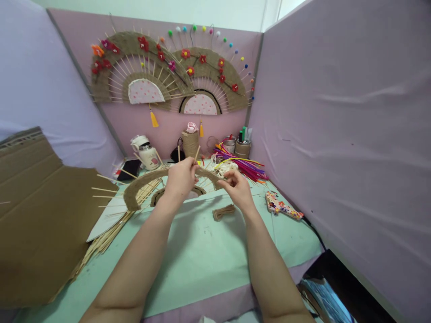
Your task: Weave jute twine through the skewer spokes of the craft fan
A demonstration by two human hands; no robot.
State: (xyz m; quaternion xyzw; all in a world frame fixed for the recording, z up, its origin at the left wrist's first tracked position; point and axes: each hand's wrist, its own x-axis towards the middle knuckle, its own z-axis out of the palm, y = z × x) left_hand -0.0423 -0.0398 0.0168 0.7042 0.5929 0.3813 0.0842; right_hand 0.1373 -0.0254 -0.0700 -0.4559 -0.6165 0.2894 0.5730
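A brown burlap-covered arch (134, 188) is held up over the table, with thin wooden sticks (107, 190) fanning out from its left side. My left hand (182, 178) is closed on the top of the arch, close to a couple of upright sticks. The fingers of my right hand (237, 186) pinch the arch's right part. Behind and below it is a smaller half-ring piece (158, 196) with a dark trim line, partly hidden by my left hand and wrist. Beneath my right hand, a small bundle of twine (223, 212) lies on the green tabletop (205, 251).
A flowered glue gun (281, 205) lies at right, its cord running off the edge. Colourful pipe cleaners (244, 167), a twine spool (191, 144) and a marker holder (242, 149) stand behind. Cardboard (43, 220) and a stick bundle (107, 237) occupy the left. Decorated fans (215, 67) hang on the back panel.
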